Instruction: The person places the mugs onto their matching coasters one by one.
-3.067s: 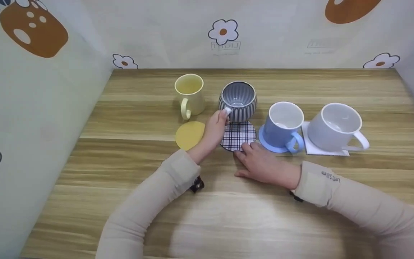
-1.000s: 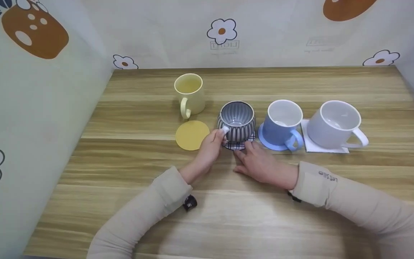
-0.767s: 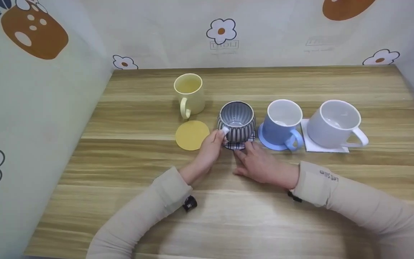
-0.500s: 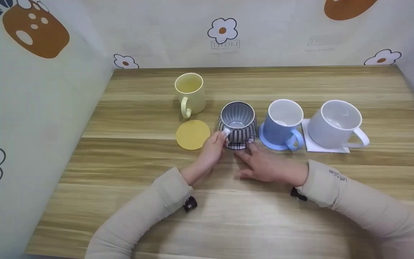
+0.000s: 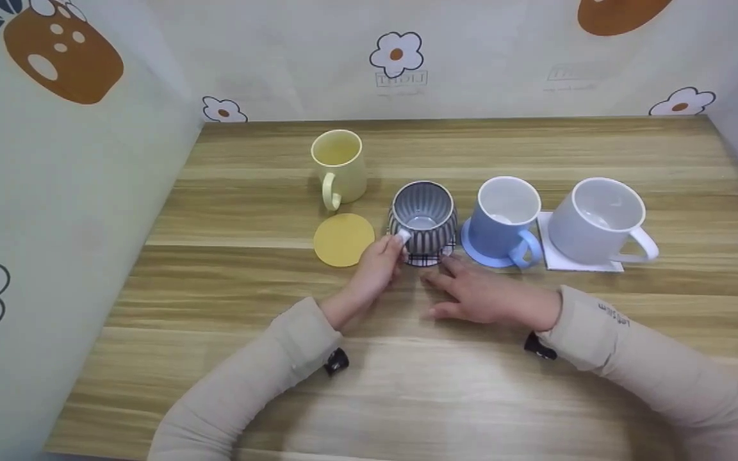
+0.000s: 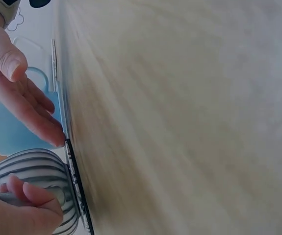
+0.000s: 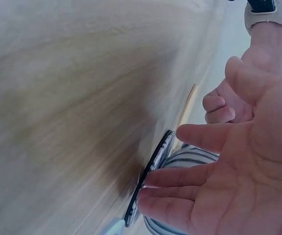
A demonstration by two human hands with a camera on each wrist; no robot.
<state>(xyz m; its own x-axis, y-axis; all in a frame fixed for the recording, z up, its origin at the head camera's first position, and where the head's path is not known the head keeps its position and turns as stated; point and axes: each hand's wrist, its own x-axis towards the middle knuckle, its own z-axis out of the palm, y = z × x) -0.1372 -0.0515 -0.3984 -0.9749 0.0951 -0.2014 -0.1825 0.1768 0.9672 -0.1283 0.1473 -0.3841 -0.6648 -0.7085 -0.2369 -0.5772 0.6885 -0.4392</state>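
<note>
My left hand point(image 5: 377, 266) grips the handle of a grey striped mug point(image 5: 423, 214). The mug stands upright on a round plaid coaster point(image 5: 425, 260), whose front edge shows below it. Fingers spread and fairly straight, my right hand point(image 5: 478, 291) has its fingertips right at the coaster's front right edge. In the right wrist view the palm faces the camera with nothing in it, and the coaster's dark edge point(image 7: 150, 166) runs beside the fingertips. From the left wrist, the curled left fingers show around the handle against the striped mug point(image 6: 33, 164).
A yellow mug point(image 5: 346, 176) stands behind a round yellow coaster point(image 5: 343, 241) on the left. To the right, a blue mug point(image 5: 500, 227) sits on a blue coaster point(image 5: 479, 255), beside a large white mug point(image 5: 590, 227) on a square white coaster point(image 5: 567, 264). Patterned walls border the wooden table point(image 5: 241, 211).
The striped mug came forward in my left hand from behind the plaid coaster onto it. My right hand, earlier at the coaster's edge, has drawn slightly right with its fingers spreading.
</note>
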